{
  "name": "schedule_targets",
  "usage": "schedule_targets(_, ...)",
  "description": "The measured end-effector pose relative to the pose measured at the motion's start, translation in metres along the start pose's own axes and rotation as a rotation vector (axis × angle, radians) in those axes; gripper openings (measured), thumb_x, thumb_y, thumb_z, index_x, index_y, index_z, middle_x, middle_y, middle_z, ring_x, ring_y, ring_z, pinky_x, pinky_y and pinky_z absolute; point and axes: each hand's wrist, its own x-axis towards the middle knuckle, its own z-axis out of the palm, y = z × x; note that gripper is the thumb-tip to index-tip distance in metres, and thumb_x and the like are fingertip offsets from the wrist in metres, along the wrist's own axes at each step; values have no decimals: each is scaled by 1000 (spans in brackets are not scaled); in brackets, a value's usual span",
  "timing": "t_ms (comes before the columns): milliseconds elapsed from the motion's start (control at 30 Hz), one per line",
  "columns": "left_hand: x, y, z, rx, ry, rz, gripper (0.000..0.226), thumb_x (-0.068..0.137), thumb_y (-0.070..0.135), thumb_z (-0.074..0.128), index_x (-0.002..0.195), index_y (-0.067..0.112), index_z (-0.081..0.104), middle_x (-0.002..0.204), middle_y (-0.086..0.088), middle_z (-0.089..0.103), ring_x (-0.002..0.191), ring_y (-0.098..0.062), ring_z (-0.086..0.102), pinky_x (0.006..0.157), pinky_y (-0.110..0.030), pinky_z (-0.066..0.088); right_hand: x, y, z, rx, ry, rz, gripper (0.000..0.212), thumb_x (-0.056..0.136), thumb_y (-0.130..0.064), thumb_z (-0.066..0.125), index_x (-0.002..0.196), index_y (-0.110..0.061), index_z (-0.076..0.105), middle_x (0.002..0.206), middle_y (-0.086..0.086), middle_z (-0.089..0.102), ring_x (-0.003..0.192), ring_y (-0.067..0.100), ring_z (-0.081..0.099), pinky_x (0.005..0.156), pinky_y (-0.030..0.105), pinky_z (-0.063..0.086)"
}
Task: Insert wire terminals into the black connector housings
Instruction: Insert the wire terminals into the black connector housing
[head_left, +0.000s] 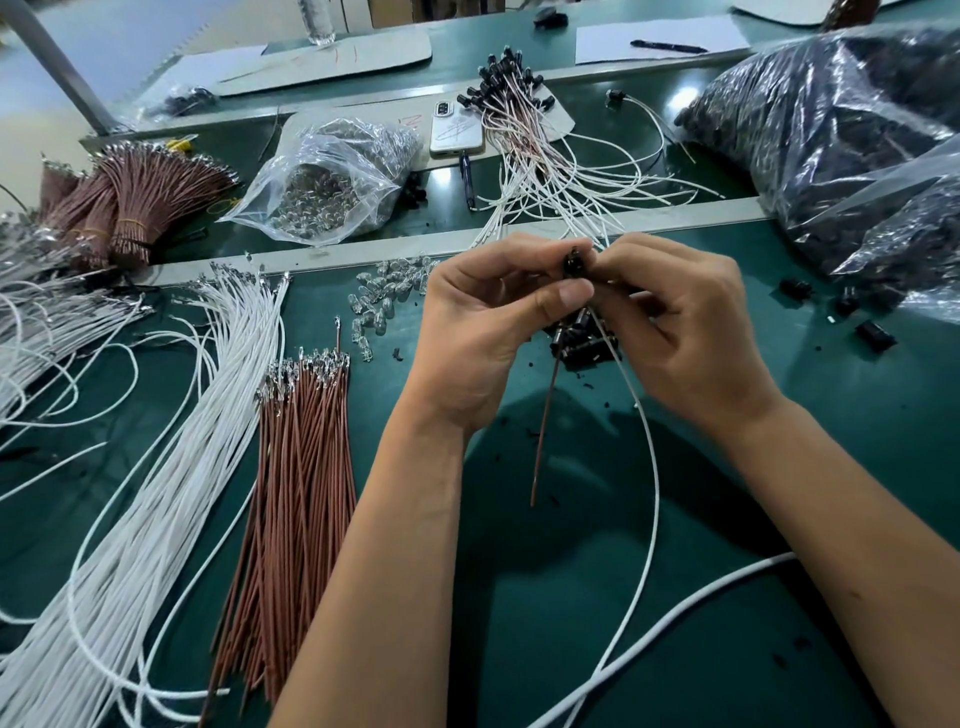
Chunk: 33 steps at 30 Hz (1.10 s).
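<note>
I hold one black connector housing (574, 265) up between my two hands, above the green table (857, 426). My left hand (483, 332) pinches it from the left, thumb lying across under it and forefinger curled over the top. My right hand (680, 322) closes on it from the right with fingers bent; its fingertips hide that side of the housing. Two wires hang from the housing toward me: one brown wire (543, 431), short and nearly straight, and one white wire (652, 467), long and curving down past my right forearm.

Just under my hands lies a small heap of loose black housings (584, 340); I cannot count them. Three more black housings (875, 335) lie apart to the right, near two large clear bags of black parts (831, 130).

To my left lie a fanned bundle of brown wires (296, 467) with metal terminals at the far end, and beside it a bigger sheaf of white wires (171, 467). Small clear glass bulbs (379, 291) are scattered just beyond my left hand. Farther back sit one clear bag of bulbs (327, 182), tied bundles of brown wire (130, 202), one phone (456, 130), and a pile of finished assemblies (524, 130).

Both forearms are bare and reach forward, converging, wrists raised off the table.
</note>
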Motion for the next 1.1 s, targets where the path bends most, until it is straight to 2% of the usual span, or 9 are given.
schedule_targets(200, 0, 2, 0, -3, -4, 1, 37, 75, -20, 66, 85, 13, 79, 91, -8, 73, 90, -20, 68, 83, -29, 53, 0, 4, 2, 58, -2, 22, 12, 101, -9, 66, 95, 1, 72, 88, 10, 65, 77, 28, 63, 58, 47, 51)
schedule_targets(300, 0, 2, 0, 12, 10, -1, 39, 74, -18, 67, 82, 18, 80, 90, -6, 73, 90, -21, 68, 87, -36, 54, -2, 4, 5, 251, -13, 125, 19, 99, -15, 69, 97, 4, 71, 92, 18, 62, 81, 40, 61, 52, 55, 50)
schedule_targets(367, 0, 2, 2, 8, 57, -25, 37, 73, -16, 69, 78, 19, 79, 88, -6, 74, 87, -21, 69, 89, -39, 55, -1, 3, 8, 385, -22, 180, 14, 98, -16, 71, 98, -2, 72, 93, 22, 61, 83, 43, 60, 56, 59, 51)
schedule_targets(433, 0, 0, 3, -2, 99, -47, 32, 73, -14, 70, 79, 16, 79, 87, -7, 75, 85, -21, 70, 90, -39, 56, 0, 2, 9, 448, -37, 221, 11, 98, -15, 71, 92, -6, 70, 85, 23, 60, 77, 36, 58, 63, 54, 50)
schedule_targets(567, 1, 1, 4, -30, 149, -71, 22, 76, -11, 70, 83, 8, 77, 85, -11, 75, 81, -20, 71, 84, -34, 58, -1, 3, 9, 589, -39, 364, 22, 92, -16, 75, 91, 7, 72, 77, 33, 59, 71, 30, 50, 67, 48, 44)
schedule_targets(667, 1, 1, 4, -30, 173, -85, 19, 75, -9, 75, 84, 8, 76, 84, -10, 75, 79, -18, 71, 80, -30, 57, -2, 3, 9, 656, -40, 459, 18, 88, -18, 77, 90, 0, 75, 76, 18, 63, 74, 23, 54, 70, 40, 44)
schedule_targets(767, 1, 1, 4, -4, 196, -96, 18, 75, -8, 76, 88, 4, 74, 84, -10, 75, 79, -18, 71, 79, -30, 57, -2, 4, 9, 644, -69, 478, 20, 88, -20, 76, 92, 0, 76, 80, 16, 65, 76, 24, 56, 72, 41, 45)
schedule_targets(900, 2, 2, 3, -13, 183, -101, 23, 77, -7, 73, 81, 14, 80, 82, -5, 76, 77, -14, 71, 76, -26, 57, -3, 4, 8, 616, -102, 480, 14, 87, -21, 77, 88, -7, 77, 79, 16, 66, 75, 23, 57, 72, 37, 48)
schedule_targets(1100, 2, 1, 3, -12, 170, -85, 26, 78, -10, 72, 82, 14, 80, 82, -5, 76, 75, -13, 71, 74, -25, 58, -3, 6, 6, 600, -117, 455, 9, 87, -19, 77, 85, -11, 76, 77, 14, 67, 73, 24, 59, 69, 36, 52)
